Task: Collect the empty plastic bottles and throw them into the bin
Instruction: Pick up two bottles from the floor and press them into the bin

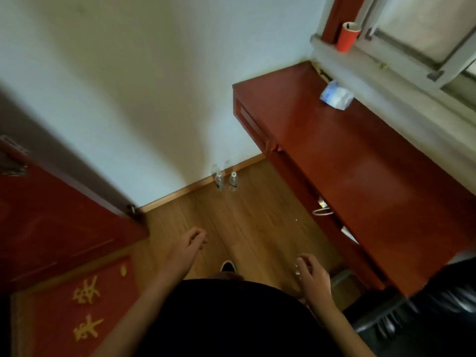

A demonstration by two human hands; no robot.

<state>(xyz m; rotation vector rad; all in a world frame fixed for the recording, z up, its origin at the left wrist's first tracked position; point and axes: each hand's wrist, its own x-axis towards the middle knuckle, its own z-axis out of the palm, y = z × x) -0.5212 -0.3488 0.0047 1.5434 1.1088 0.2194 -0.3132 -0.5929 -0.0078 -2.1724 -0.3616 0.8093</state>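
Two small clear plastic bottles with pale caps, the left one (219,180) and the right one (233,180), stand upright side by side on the wood floor against the skirting board, just left of the red desk. My left hand (192,240) hangs over the floor well short of them, fingers loosely curled and holding nothing. My right hand (310,273) is lower and to the right, beside the desk front, fingers apart and bent. A pale smear at its fingertips is too blurred to identify.
A long red desk (360,163) runs along the right under a window sill, with a tissue pack (336,96) on top. A red cup (347,37) stands on the sill. A red door (51,222) stands at the left. Something glossy black (448,295) sits at the lower right.
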